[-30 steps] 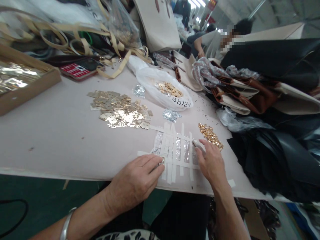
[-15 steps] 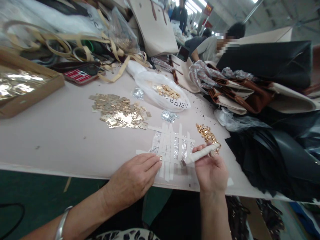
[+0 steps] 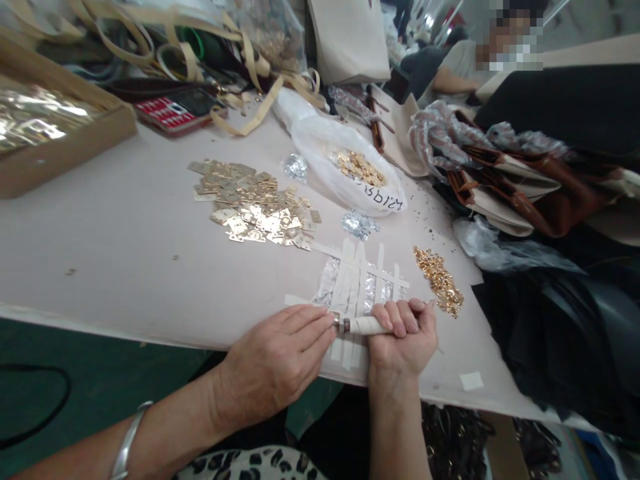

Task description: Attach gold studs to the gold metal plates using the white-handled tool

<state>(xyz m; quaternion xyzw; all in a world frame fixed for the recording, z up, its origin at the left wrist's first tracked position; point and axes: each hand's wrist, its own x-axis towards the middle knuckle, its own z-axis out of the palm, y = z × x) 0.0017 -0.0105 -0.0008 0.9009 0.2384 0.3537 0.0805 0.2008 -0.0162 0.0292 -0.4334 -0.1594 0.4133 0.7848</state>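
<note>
My right hand [image 3: 404, 340] is wrapped round a hand tool with a white-taped handle [image 3: 366, 326]; the tool lies nearly level and points left. Its short dark tip meets a small metal piece [image 3: 336, 319] pinched at the fingertips of my left hand [image 3: 280, 357]. Most of that piece is hidden by the fingers. Both hands are over a taped patch [image 3: 349, 280] of white strips and clear film near the table's front edge. Beyond the right hand is a pile of small gold fittings [image 3: 439, 280]. Flat gold plates [image 3: 265, 207] are heaped farther left.
A white plastic bag [image 3: 345, 153] with gold pieces lies behind, and silver discs [image 3: 359, 224] are in front of it. At the left stand a cardboard box [image 3: 75, 157] and a red-and-black case [image 3: 173, 113]. Brown-and-cream bags [image 3: 505, 193] and black sheets [image 3: 540, 333] crowd the right. A person [image 3: 460, 67] sits beyond.
My right hand has turned over from palm up and closed round the tool, bringing its tip left against the piece in my left hand. The camera view has shifted.
</note>
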